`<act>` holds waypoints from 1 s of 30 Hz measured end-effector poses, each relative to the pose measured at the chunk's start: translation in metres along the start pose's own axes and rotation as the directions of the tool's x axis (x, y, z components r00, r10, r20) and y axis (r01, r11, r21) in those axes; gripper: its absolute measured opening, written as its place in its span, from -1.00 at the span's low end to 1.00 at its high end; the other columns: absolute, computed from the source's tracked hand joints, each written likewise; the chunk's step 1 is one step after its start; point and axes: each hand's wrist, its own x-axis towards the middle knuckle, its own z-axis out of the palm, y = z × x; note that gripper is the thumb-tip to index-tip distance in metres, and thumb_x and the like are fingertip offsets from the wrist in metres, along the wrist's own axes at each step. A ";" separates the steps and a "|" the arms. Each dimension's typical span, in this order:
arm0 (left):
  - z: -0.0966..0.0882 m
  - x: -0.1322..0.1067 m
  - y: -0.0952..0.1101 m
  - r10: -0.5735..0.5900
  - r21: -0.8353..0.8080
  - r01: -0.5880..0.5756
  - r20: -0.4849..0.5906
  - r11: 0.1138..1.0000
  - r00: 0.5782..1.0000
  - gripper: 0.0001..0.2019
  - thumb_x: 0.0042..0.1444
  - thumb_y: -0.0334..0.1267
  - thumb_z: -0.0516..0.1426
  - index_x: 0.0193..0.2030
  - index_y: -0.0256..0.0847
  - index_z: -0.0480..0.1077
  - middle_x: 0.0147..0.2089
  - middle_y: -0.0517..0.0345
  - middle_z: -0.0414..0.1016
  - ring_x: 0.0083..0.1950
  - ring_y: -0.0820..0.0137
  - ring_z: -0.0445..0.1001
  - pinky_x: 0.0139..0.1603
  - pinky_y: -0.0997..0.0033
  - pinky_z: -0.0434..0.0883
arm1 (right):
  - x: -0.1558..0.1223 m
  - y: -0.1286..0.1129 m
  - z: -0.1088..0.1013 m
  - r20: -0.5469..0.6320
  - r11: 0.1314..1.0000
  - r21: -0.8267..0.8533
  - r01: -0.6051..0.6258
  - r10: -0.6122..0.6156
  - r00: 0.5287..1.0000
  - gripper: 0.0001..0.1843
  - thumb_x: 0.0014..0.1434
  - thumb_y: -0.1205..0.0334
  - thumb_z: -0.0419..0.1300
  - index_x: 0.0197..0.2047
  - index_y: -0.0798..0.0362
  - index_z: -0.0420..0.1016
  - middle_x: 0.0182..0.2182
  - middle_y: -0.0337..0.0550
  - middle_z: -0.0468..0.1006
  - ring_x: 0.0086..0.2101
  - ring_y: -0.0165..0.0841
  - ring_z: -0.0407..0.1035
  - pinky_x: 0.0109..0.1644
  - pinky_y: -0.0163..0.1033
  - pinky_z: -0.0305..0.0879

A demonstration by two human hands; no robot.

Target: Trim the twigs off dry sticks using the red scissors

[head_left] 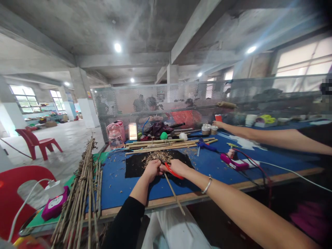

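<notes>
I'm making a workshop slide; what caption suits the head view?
Right hand grips a red-handled tool, left hand close beside it, over brown chips on a black cloth.

the stick (174,191) at six o'clock looks like matt wood. bundled stalks (82,186) at eight look rough; the farther chair (46,141) at nine, smooth plastic.

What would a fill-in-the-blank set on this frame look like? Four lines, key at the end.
1. The person's right hand holds a hand tool with a curved ____ handle.
2. A slim silver metal bangle rings the person's ____ wrist.
3. Small pale-brown chips are heaped on a flat ____ sheet on the blue tabletop.
4. Beyond the long tan sticks, a round white ball sits right of a round ____ ball.

Missing words: red; right; black; green.
</notes>
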 end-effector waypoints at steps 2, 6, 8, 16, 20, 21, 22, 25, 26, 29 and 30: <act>0.000 -0.001 0.001 -0.002 0.009 0.002 0.002 1.000 1.000 -0.78 0.02 -0.14 0.10 -0.48 -0.26 0.26 -0.62 0.25 0.27 -0.64 0.58 0.22 -0.60 0.58 0.23 | 0.001 0.001 0.001 -0.009 1.000 0.002 0.007 -0.007 1.000 -0.47 -0.05 -0.24 0.13 -0.23 0.02 0.54 -0.34 -0.11 0.57 -0.30 -0.27 0.42 -0.31 -0.35 0.23; 0.000 -0.002 0.001 -0.004 -0.004 0.004 0.004 1.000 1.000 -0.79 0.01 -0.16 0.11 -0.44 -0.28 0.29 -0.61 0.24 0.29 -0.63 0.59 0.24 -0.61 0.60 0.23 | 0.003 0.002 0.003 -0.006 1.000 -0.006 0.007 -0.007 1.000 -0.48 -0.05 -0.24 0.13 -0.26 0.02 0.55 -0.36 -0.11 0.57 -0.33 -0.28 0.42 -0.33 -0.35 0.22; 0.000 -0.002 0.001 -0.004 -0.002 0.004 0.004 1.000 1.000 -0.79 0.00 -0.16 0.12 -0.43 -0.29 0.29 -0.60 0.23 0.31 -0.62 0.59 0.27 -0.61 0.61 0.23 | 0.003 0.002 0.002 -0.004 1.000 -0.014 -0.007 0.006 1.000 -0.48 -0.06 -0.25 0.13 -0.27 0.02 0.55 -0.36 -0.11 0.57 -0.33 -0.28 0.43 -0.35 -0.36 0.22; 0.001 -0.004 0.003 -0.028 -0.005 0.028 0.014 1.000 1.000 -0.81 0.02 -0.18 0.11 -0.42 -0.29 0.28 -0.56 0.15 0.38 -0.58 0.53 0.39 -0.62 0.62 0.23 | 0.001 0.003 -0.002 0.023 0.999 -0.018 -0.036 0.037 0.999 -0.38 -0.09 -0.34 0.08 -0.29 0.05 0.54 -0.37 -0.04 0.57 -0.35 -0.24 0.45 -0.41 -0.35 0.23; 0.001 -0.004 0.003 -0.024 -0.012 0.024 0.017 1.000 1.000 -0.79 0.01 -0.15 0.13 -0.41 -0.29 0.29 -0.55 0.15 0.39 -0.57 0.53 0.39 -0.62 0.63 0.23 | 0.002 0.005 -0.004 0.007 0.997 -0.067 -0.029 0.030 1.000 -0.33 -0.09 -0.38 0.04 -0.28 0.06 0.53 -0.34 0.01 0.57 -0.34 -0.21 0.46 -0.38 -0.31 0.26; 0.001 -0.004 0.002 -0.020 -0.010 0.020 0.011 1.000 1.000 -0.77 0.00 -0.14 0.14 -0.41 -0.29 0.29 -0.55 0.16 0.38 -0.58 0.54 0.38 -0.62 0.63 0.23 | 0.002 0.005 -0.006 -0.005 0.995 -0.100 -0.025 0.025 1.000 -0.31 -0.10 -0.39 0.04 -0.27 0.06 0.53 -0.32 0.02 0.56 -0.32 -0.19 0.46 -0.35 -0.28 0.27; 0.001 -0.003 0.002 -0.013 -0.005 0.013 0.005 1.000 1.000 -0.76 -0.02 -0.12 0.15 -0.41 -0.29 0.30 -0.57 0.18 0.36 -0.59 0.56 0.36 -0.62 0.63 0.23 | 0.001 0.004 -0.007 -0.015 0.991 -0.136 -0.014 0.012 1.000 -0.30 -0.12 -0.40 0.04 -0.26 0.06 0.52 -0.29 0.04 0.56 -0.29 -0.16 0.46 -0.32 -0.25 0.28; 0.000 -0.001 0.000 0.015 0.016 -0.015 -0.023 1.000 1.000 -0.70 -0.06 -0.06 0.19 -0.42 -0.29 0.31 -0.59 0.23 0.33 -0.63 0.60 0.28 -0.62 0.62 0.23 | -0.001 0.001 -0.012 -0.022 0.977 -0.208 0.047 -0.053 0.998 -0.28 -0.13 -0.42 0.04 -0.17 0.01 0.49 -0.21 0.04 0.54 -0.20 -0.09 0.43 -0.22 -0.17 0.29; 0.000 -0.001 -0.001 0.024 0.022 -0.023 -0.030 0.999 0.999 -0.69 -0.08 -0.04 0.19 -0.42 -0.29 0.31 -0.59 0.23 0.33 -0.63 0.61 0.27 -0.62 0.62 0.23 | -0.003 0.000 -0.014 -0.015 0.975 -0.215 0.058 -0.063 0.998 -0.27 -0.13 -0.41 0.04 -0.13 0.01 0.47 -0.19 0.03 0.54 -0.19 -0.08 0.42 -0.21 -0.15 0.29; -0.001 0.001 -0.002 0.040 0.012 -0.039 -0.045 0.999 0.998 -0.66 -0.10 -0.03 0.21 -0.39 -0.30 0.33 -0.54 0.21 0.36 -0.62 0.62 0.27 -0.62 0.62 0.24 | -0.007 -0.003 -0.018 0.010 0.977 -0.203 0.064 -0.063 0.998 -0.27 -0.13 -0.38 0.08 -0.08 0.01 0.44 -0.17 0.02 0.52 -0.18 -0.11 0.42 -0.20 -0.19 0.28; -0.001 0.001 -0.002 0.042 -0.001 -0.042 -0.049 0.999 0.998 -0.66 -0.11 -0.03 0.22 -0.37 -0.30 0.33 -0.53 0.21 0.36 -0.62 0.62 0.27 -0.62 0.62 0.24 | -0.008 -0.004 -0.019 0.018 0.979 -0.194 0.065 -0.063 0.998 -0.28 -0.13 -0.37 0.10 -0.08 0.01 0.44 -0.17 0.00 0.52 -0.18 -0.14 0.42 -0.21 -0.22 0.28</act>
